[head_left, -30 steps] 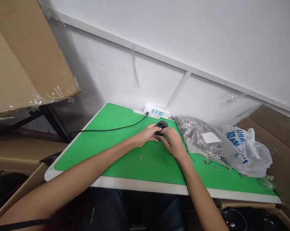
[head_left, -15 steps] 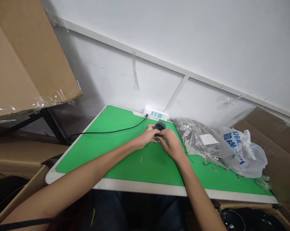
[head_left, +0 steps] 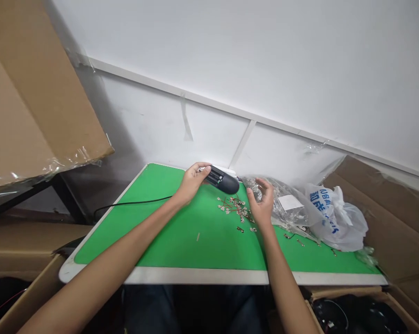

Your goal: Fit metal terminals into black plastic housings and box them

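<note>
My left hand (head_left: 191,182) grips a black oblong device (head_left: 223,180) and holds it lifted above the far part of the green mat (head_left: 168,232), its open underside facing me. My right hand (head_left: 263,204) hovers open, fingers spread, just right of a pile of small metal parts (head_left: 234,208) scattered on the mat. Right behind that hand lies a clear bag of metal parts (head_left: 282,199).
A white-and-blue plastic bag (head_left: 334,218) lies at the right of the table. A black cable (head_left: 133,203) runs off the left edge. Loose metal bits (head_left: 298,240) dot the mat. Cardboard boxes (head_left: 28,102) stand left and right; a white wall is behind.
My hands have parted. The left lifted the black device up and leftward; the right drew away and opened. A pile of small metal parts now shows on the mat.
</note>
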### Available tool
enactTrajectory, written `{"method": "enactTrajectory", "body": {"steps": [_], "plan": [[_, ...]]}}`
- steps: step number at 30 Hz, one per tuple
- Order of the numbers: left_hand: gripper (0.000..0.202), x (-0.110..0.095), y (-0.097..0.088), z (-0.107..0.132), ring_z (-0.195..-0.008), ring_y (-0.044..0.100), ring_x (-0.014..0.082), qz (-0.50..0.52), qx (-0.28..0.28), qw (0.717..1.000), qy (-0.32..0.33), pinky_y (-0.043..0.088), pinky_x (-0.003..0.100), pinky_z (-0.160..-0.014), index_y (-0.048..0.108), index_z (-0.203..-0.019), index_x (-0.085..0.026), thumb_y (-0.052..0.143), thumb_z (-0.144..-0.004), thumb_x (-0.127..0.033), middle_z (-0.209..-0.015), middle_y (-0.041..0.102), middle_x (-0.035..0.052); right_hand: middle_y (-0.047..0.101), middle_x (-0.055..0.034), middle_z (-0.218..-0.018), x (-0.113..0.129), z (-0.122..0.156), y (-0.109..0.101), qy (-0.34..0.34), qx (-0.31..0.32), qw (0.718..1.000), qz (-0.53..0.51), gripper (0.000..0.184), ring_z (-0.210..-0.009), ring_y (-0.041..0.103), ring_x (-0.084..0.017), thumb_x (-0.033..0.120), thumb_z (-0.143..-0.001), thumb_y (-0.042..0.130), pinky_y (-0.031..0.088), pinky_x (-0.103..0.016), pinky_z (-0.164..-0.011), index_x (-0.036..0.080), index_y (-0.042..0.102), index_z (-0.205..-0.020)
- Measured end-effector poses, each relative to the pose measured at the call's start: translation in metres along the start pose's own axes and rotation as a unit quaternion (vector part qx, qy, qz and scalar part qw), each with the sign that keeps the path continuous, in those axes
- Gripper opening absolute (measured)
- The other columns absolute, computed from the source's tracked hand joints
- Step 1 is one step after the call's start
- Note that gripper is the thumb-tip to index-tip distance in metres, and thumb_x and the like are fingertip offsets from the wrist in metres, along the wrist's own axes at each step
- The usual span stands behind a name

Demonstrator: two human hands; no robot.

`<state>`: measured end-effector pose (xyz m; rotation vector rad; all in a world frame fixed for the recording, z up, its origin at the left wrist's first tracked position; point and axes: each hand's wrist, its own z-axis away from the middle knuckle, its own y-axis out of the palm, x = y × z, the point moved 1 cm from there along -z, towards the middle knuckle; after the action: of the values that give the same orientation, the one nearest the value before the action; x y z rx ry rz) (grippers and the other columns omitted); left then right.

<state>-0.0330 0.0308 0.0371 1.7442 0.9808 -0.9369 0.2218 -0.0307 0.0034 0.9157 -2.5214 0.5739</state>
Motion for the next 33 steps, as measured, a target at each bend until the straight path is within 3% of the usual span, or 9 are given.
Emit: {"method": "enactTrajectory", "body": {"steps": [5,9,13,16,33], "plan": [[0.039,-0.004,0.01,0.012,-0.073,0.065,0.0148,0.065,0.039,0.984,-0.16,0.054,0.024,-0.067,0.073,-0.097,-0.016,0.087,-0.075,-0.044,-0.086,0.072,0.0045,0.068,-0.0123,-0.115,0.013,0.004,0.003,-0.057,0.058,0.997,-0.001,0.03,-0.105,0.068,-0.027,0.035,-0.098,0.064,0.06,-0.05,-0.092,0.023,0.058,-0.125],[0.028,0.01,0.015,0.02,-0.063,0.061,0.0134,0.013,0.104,0.955,-0.279,0.048,0.024,-0.06,0.073,-0.085,-0.014,0.082,-0.075,-0.039,-0.073,0.068,0.0015,0.067,-0.0114,-0.11,0.027,0.013,0.013,-0.134,0.18,0.974,0.008,0.029,-0.103,0.067,-0.029,0.032,-0.095,0.069,0.06,-0.049,-0.088,0.024,0.057,-0.121],[0.026,0.032,0.013,0.023,-0.056,0.056,0.0129,-0.039,0.129,0.925,-0.355,0.042,0.024,-0.054,0.069,-0.08,-0.015,0.08,-0.072,-0.037,-0.065,0.063,-0.0011,0.069,-0.0102,-0.106,0.033,0.024,0.025,-0.148,0.295,0.944,-0.017,0.024,-0.097,0.068,-0.027,0.025,-0.097,0.063,0.061,-0.045,-0.083,0.024,0.056,-0.119],[0.024,0.04,0.011,0.024,-0.054,0.053,0.0122,-0.061,0.145,0.921,-0.356,0.041,0.023,-0.052,0.065,-0.079,-0.016,0.079,-0.07,-0.034,-0.063,0.06,-0.0028,0.07,-0.0095,-0.106,0.032,0.028,0.029,-0.137,0.324,0.936,-0.031,0.025,-0.097,0.069,-0.026,0.022,-0.095,0.06,0.061,-0.045,-0.083,0.024,0.056,-0.12],[0.028,0.033,0.013,0.026,-0.054,0.052,0.0121,-0.081,0.169,0.918,-0.349,0.037,0.024,-0.052,0.066,-0.078,-0.018,0.081,-0.072,-0.04,-0.064,0.061,-0.0022,0.069,-0.0088,-0.108,0.035,0.029,0.027,-0.16,0.318,0.934,-0.026,0.024,-0.1,0.068,-0.026,0.017,-0.094,0.06,0.059,-0.045,-0.086,0.024,0.056,-0.116]]}}
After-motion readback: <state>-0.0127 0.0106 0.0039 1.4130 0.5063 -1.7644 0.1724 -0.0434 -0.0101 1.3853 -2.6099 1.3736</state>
